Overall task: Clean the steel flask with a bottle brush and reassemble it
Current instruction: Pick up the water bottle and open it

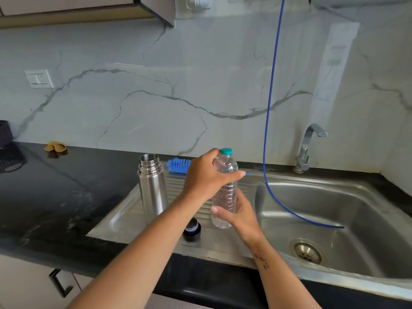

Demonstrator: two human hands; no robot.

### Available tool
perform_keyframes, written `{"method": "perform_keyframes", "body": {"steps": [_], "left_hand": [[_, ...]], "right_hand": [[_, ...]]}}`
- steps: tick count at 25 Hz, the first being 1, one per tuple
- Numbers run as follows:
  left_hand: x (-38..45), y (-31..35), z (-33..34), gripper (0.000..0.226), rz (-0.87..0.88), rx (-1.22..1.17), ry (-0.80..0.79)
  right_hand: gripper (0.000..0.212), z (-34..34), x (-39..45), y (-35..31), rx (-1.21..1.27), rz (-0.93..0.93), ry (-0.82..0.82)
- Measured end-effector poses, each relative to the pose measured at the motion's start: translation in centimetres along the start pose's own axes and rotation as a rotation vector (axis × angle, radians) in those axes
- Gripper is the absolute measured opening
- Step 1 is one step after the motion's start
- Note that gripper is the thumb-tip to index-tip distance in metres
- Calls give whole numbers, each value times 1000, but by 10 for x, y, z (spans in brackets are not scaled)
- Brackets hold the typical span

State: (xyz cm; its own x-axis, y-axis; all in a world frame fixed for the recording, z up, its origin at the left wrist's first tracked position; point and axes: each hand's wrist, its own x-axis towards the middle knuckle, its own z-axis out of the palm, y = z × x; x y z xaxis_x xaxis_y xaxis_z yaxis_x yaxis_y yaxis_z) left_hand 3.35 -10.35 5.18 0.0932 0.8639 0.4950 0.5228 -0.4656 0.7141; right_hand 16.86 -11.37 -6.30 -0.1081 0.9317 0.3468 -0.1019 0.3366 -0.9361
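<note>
Clear plastic, ribbed and capped in teal, the water bottle (224, 190) stands upright between both hands above the ribbed steel drainboard (124, 217). The left hand (206, 177) wraps its fingers round the bottle's shoulder just under the teal cap (226, 151), thumb across the front; that grip is closed on the bottle. The right hand (239, 214) cups the lower body from the far side, fingertips curling round to the front, so that grip too is closed on the bottle.

Left of the upper grip, close beside the left wrist, the steel flask (152, 186) stands upright on the drainboard with its threaded mouth open. Below the lower grip and a little to its left, the flask's dark lid (192, 229) sits on the drainboard, partly hidden by the left forearm. Behind the upper grip lies the bottle brush (179, 165), blue bristles showing to the left of the hand and the tip of its blue handle just to the right.

Right of both grips is the sink basin (365, 224), with a blue hose (268, 108) hanging into it and a tap (306, 150) behind. The drainboard is set into a black desk (55, 197).
</note>
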Motion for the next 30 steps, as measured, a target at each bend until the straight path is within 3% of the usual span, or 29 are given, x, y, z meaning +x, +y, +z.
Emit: {"method": "perform_keyframes", "body": {"steps": [7,11,16,22,30], "left_hand": [[22,5,-9,33,93,-17,-262],[27,4,-14,25,50,-71,-392],[29,8,-8,15,-41,-150,-261],[21,16,-1,30,-65,-128,-29],[16,25,-29,33,214,142,-247]], "right_hand": [[52,-2,7,4,-44,-29,38],[49,-5,8,3,-39,-21,80],[44,-4,5,2,-122,-55,169],[44,-4,4,2,-161,-88,190],[52,-2,3,1,-141,-69,127]]}}
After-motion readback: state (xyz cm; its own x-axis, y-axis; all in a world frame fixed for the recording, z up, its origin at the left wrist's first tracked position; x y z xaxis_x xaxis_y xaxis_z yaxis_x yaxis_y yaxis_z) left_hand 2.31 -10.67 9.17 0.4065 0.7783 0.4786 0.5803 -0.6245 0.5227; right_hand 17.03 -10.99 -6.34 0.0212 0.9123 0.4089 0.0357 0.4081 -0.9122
